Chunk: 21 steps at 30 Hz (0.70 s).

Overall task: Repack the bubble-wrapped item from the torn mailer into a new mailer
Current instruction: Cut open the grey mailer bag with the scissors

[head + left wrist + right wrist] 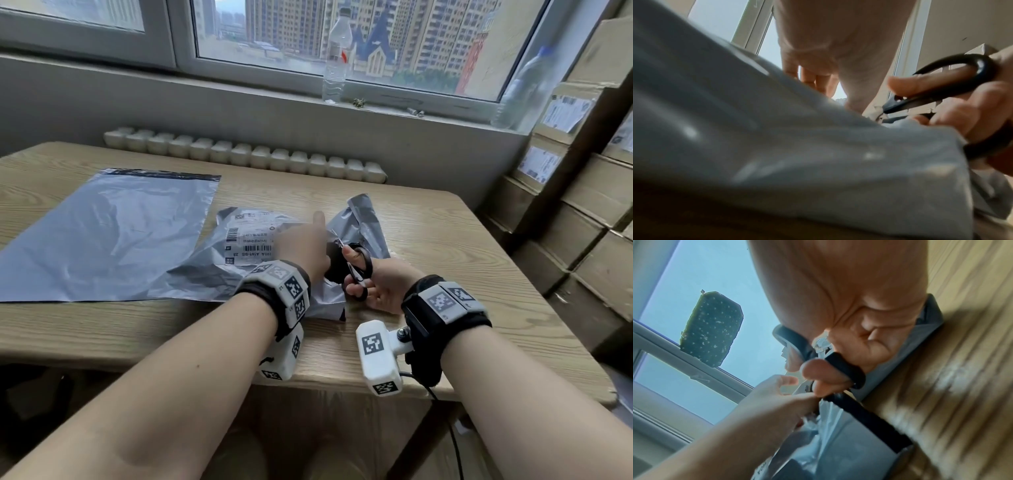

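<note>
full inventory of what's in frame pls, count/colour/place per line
old mailer: 1, grey, crumpled, printed label on top, table centre, under both hands
new mailer: 1, grey, flat, table left
scissors: 1, black handles, in right hand, tips at the old mailer
table: 1, light wood grain
bottles: 2, clear plastic, on window sill, one centre, one far right
boxes: stack, brown cardboard with white labels, right of table
radiator: 1, off-white, under sill behind table
small bits on sill: too small to tell
wrist rigs: 2, white and black with square markers, one per wrist
left hand: on old mailer, grip blurred
right hand: fingers through scissor loops
</note>
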Motion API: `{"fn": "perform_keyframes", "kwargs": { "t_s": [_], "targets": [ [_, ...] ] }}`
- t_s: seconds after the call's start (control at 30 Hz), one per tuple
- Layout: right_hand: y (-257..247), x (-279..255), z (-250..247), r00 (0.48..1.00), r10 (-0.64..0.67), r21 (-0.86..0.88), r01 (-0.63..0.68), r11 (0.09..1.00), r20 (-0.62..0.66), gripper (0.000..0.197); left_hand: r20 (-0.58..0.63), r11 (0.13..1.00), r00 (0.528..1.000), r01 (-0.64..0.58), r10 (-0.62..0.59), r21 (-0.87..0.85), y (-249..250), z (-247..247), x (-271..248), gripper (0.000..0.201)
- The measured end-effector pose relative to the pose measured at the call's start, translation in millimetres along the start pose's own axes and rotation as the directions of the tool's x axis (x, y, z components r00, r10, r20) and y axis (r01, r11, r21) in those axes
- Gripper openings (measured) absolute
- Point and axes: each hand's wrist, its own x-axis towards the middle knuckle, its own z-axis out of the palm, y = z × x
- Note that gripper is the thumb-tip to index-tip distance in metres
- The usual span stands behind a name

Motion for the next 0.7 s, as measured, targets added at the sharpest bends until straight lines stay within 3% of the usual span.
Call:
{"fn": "perform_keyframes", "kwargs": {
  "t_s": [0.1, 0.23, 0.3, 0.57, 0.7],
  "targets": [
    [3, -2, -4, 0.999, 0.032, -0.02, -0.032, 0.999, 0.022, 0.043, 0.053, 1.0, 0.999, 0.007, -0.009, 0.028, -2, 0, 4, 0.031],
    [4, -7, -4, 0.971, 0.124, -0.082, -0.11, 0.991, 0.202, 0.06, 0.042, 0.991, 0.996, 0.078, -0.074, -0.11, -8, -1, 7, 0.025],
    [2, -8, -1, 0.961, 0.147, -0.104, -0.126, 0.987, 0.232, 0.067, 0.047, 0.981, 0.996, 0.078, -0.07, -0.18, -12, -1, 7, 0.022],
    [-4, -3, 9, 0.97, 0.132, -0.19, -0.093, 0.977, 0.206, 0.066, 0.075, 0.934, 0.997, 0.036, -0.01, -0.356, -21, -3, 4, 0.019],
    [-4, -1, 5, 0.988, 0.019, -0.13, 0.001, 0.992, 0.151, 0.049, 0.076, 0.933, 0.996, 0.074, -0.051, -0.353, -21, 0, 3, 0.021]
  ]
}}
